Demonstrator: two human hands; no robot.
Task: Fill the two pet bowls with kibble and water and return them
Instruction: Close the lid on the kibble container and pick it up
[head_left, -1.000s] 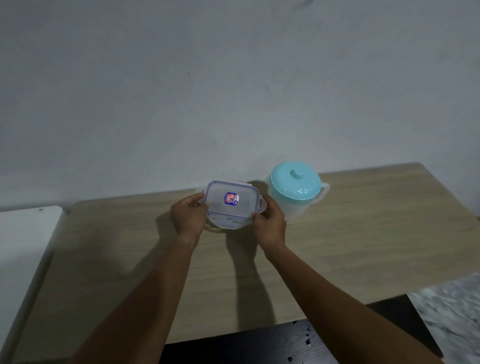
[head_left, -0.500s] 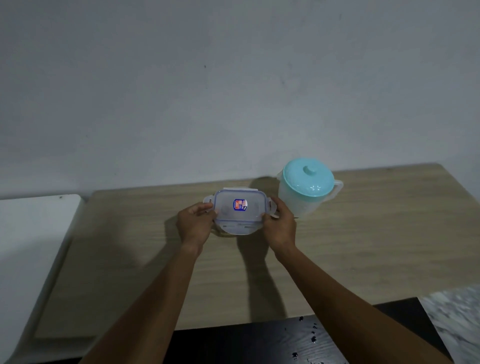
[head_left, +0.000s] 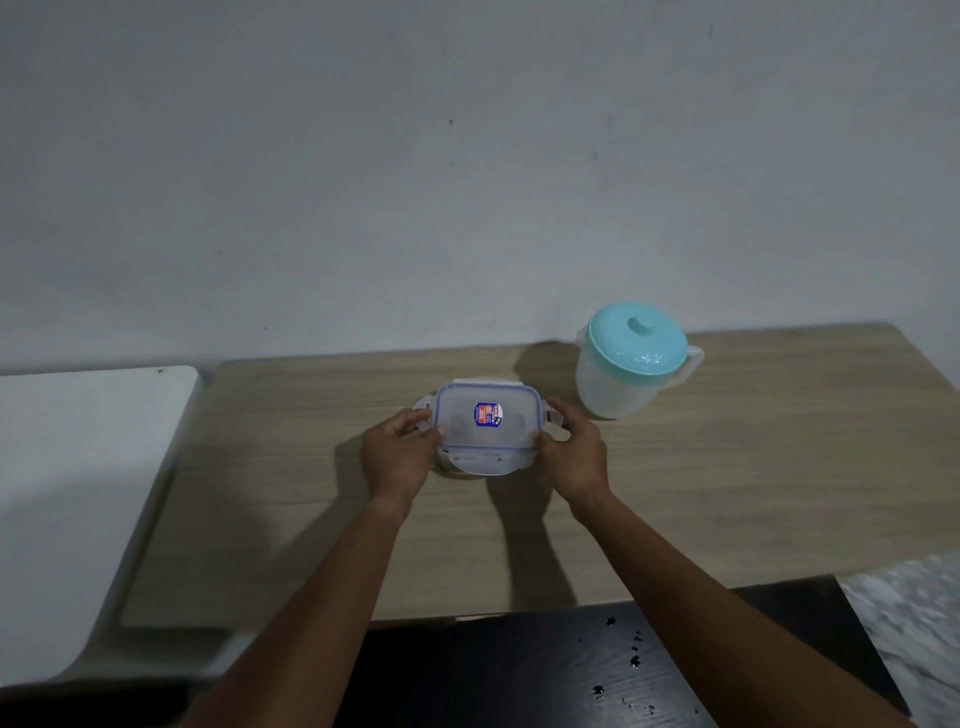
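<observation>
A small clear rectangular food container with a blue-rimmed snap lid and a red-and-blue sticker sits at the middle of a wooden table. My left hand grips its left side and my right hand grips its right side; the side flaps stick outward. A translucent pitcher with a teal lid stands upright to the right of the container, apart from my hands. No pet bowls are in view.
A white surface adjoins the table on the left. A plain wall runs behind the table. Below the table's near edge lies a dark surface with small specks, and pale marbled floor shows at the lower right.
The view has shifted, so container and pitcher appear further right. My hands stay on the container's sides, and it has dropped slightly towards the table top.
</observation>
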